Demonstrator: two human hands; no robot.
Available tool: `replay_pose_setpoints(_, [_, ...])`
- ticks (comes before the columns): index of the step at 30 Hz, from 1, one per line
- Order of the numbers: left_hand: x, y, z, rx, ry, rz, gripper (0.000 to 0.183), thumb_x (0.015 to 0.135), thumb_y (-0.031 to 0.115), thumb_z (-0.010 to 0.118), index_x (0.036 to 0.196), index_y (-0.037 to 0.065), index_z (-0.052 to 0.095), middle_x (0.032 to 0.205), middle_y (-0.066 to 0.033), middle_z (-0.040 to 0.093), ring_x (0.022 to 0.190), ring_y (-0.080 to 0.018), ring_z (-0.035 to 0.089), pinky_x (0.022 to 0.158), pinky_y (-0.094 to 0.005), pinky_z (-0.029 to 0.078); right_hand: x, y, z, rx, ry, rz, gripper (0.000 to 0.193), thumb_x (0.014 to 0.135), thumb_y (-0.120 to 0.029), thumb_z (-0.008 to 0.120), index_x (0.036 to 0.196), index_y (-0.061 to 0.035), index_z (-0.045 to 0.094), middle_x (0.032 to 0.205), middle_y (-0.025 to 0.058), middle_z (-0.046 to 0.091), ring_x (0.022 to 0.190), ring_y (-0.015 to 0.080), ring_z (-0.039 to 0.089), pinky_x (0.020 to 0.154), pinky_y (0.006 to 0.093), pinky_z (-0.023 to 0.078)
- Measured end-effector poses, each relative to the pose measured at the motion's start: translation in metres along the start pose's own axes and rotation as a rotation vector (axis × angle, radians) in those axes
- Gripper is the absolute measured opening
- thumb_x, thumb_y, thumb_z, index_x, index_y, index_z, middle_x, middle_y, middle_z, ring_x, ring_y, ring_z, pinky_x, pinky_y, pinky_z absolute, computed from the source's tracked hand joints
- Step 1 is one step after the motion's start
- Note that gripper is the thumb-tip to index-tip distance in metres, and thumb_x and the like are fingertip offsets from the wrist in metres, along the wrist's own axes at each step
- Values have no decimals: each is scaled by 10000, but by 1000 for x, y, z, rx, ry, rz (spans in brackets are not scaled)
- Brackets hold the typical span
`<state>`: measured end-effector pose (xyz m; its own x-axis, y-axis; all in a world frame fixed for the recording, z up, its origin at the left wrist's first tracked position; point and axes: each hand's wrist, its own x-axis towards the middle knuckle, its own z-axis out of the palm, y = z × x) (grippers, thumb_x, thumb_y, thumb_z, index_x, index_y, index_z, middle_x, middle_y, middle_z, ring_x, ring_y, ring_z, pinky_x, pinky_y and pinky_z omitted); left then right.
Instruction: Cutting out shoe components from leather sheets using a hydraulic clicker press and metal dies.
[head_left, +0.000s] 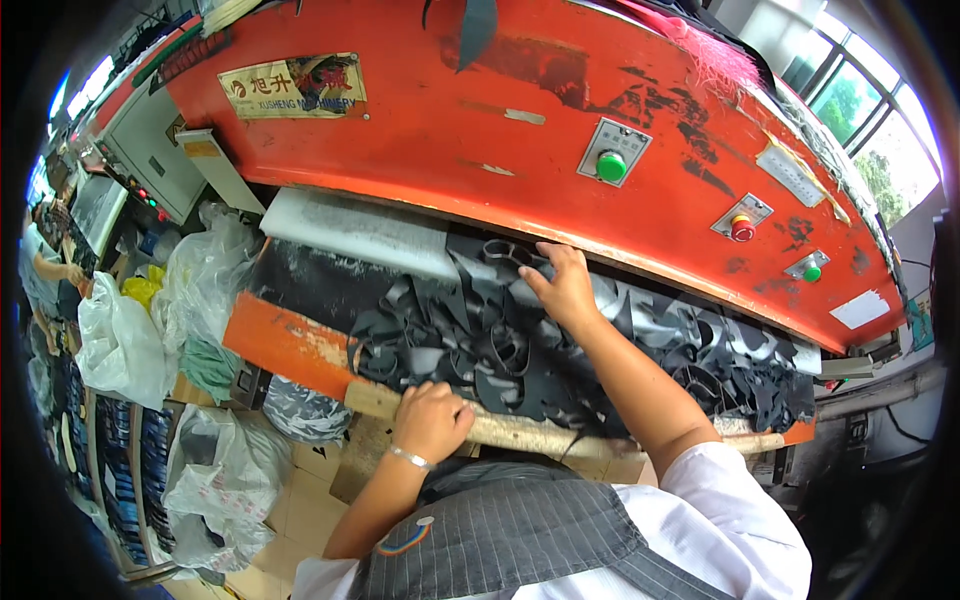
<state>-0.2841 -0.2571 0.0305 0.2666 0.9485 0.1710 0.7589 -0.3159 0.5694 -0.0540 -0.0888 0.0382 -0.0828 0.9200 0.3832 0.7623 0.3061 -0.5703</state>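
My right hand (pixel 566 288) reaches under the front of a red press, thumb and fingers apart. Close to its fingertips is a dark ring-shaped cutting die (pixel 508 251); whether they touch it I cannot tell. Cut, curled scraps of black sheet material (pixel 500 350) cover the press bed in a tangled heap. My left hand (pixel 433 420) is at the near side of the bed, fingers curled over a pale wooden bar (pixel 520 432) that runs along the front edge. The undersides of those fingers are hidden.
The red press beam (pixel 430 110) crosses above the bed, carrying a green button (pixel 610 166) and a red knob (pixel 741 228). A white board (pixel 350 228) lies at the bed's back left. Plastic bags (pixel 125 335) stand at the left. Another person (pixel 52 265) is at far left.
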Motion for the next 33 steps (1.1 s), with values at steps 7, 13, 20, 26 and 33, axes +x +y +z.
replay_pose_setpoints(7, [90, -18, -49, -317, -119, -62, 213, 844, 226, 687, 747, 36, 689, 708, -117, 624, 666, -299, 612, 605, -375, 491, 14, 13, 37, -51, 84, -299, 441, 681, -90, 765, 1083, -22, 598, 986, 154, 575, 907, 358, 529, 791, 441, 450])
replay_pose_setpoints(13, [172, -72, -30, -255, 186, 55, 125, 790, 167, 732, 854, 62, 712, 874, -89, 663, 871, -287, 615, 779, -386, 496, 37, 16, 17, 47, 51, -204, 468, 701, -97, 778, 1126, -12, 600, 1037, 166, 604, 971, 362, 561, 847, 425, 462])
replay_pose_setpoints(20, [223, -106, 14, -105, 272, 125, 249, 710, 209, 786, 907, 64, 735, 856, -55, 613, 838, -277, 571, 766, -386, 469, 95, 19, 51, 55, -280, -290, 510, 727, -150, 775, 1196, -47, 603, 1066, 148, 643, 1015, 341, 559, 896, 409, 453])
replay_pose_setpoints(26, [231, -107, 12, -88, 275, 169, 241, 696, 209, 798, 886, 68, 750, 807, -51, 586, 801, -257, 546, 739, -367, 448, 90, 37, 48, 87, -206, -323, 568, 729, -171, 790, 1250, -63, 593, 1033, 111, 653, 1027, 307, 553, 918, 400, 433])
replay_pose_setpoints(33, [233, -97, 6, -139, 222, 145, 288, 736, 258, 781, 932, 52, 734, 892, -69, 627, 853, -289, 570, 789, -404, 452, 80, 38, 8, -13, -154, -328, 838, 707, -385, 800, 1409, -111, 433, 1355, 187, 503, 1256, 387, 457, 1050, 490, 341])
